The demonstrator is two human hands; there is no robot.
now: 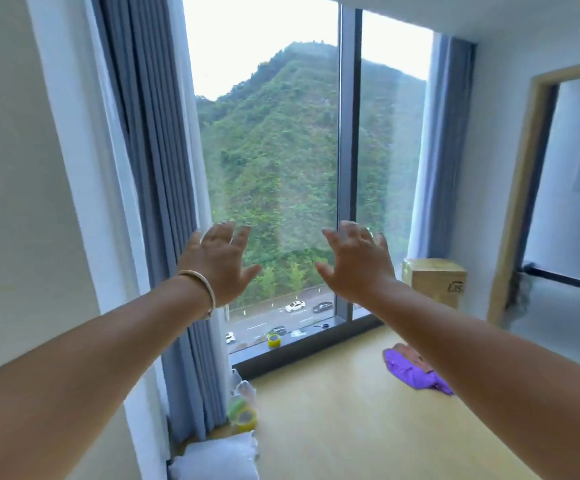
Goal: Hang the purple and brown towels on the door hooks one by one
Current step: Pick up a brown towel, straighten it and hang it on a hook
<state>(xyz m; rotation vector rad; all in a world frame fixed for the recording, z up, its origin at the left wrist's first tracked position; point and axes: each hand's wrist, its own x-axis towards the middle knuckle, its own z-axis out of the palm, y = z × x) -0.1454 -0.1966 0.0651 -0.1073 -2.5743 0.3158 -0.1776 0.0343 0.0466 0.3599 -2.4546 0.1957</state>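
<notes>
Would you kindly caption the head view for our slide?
Both hands, left and right, raised open toward the window; purple towel and brown towel heaped on the floor.

You have two bare hands raised mid-frame, the left hand [220, 263] and the right hand [356, 263], and one thin metal bangle [201, 285] on the left wrist. At lower right lie two crumpled towels, one purple towel [408, 370] and one brown towel [414, 355]. One brown cardboard box [435, 280] stands at right. One yellow-green tape roll [274, 340] sits on the sill, another tape roll [245, 415] at bottom centre.
</notes>
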